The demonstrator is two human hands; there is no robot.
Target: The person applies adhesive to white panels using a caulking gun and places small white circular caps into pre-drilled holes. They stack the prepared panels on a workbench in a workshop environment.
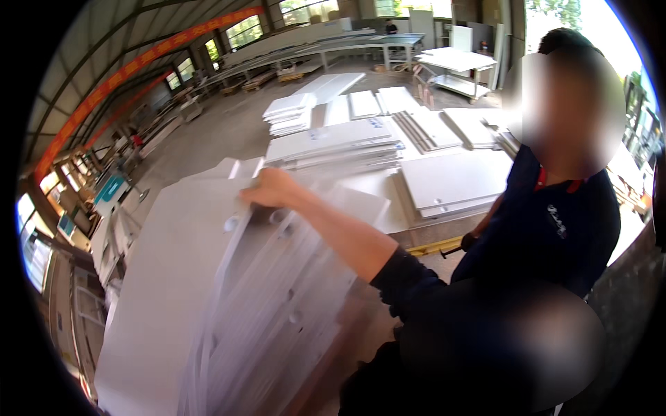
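I am gripping the far top edge of the white panel (187, 277) with my right hand (272, 188), fingers curled over it. My left hand is out of view. The panel looks stiff, heavy and smooth-faced; edges seem the surest hold.

Stacks of white panels (333, 142) lie on the concrete floor (229, 132) beneath a red banner (132, 69), near long workbenches (347, 47).

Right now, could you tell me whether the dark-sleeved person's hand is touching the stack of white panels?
Touching. The head view shows the hand resting on the upper edge of the white panels, with no gap visible between them.
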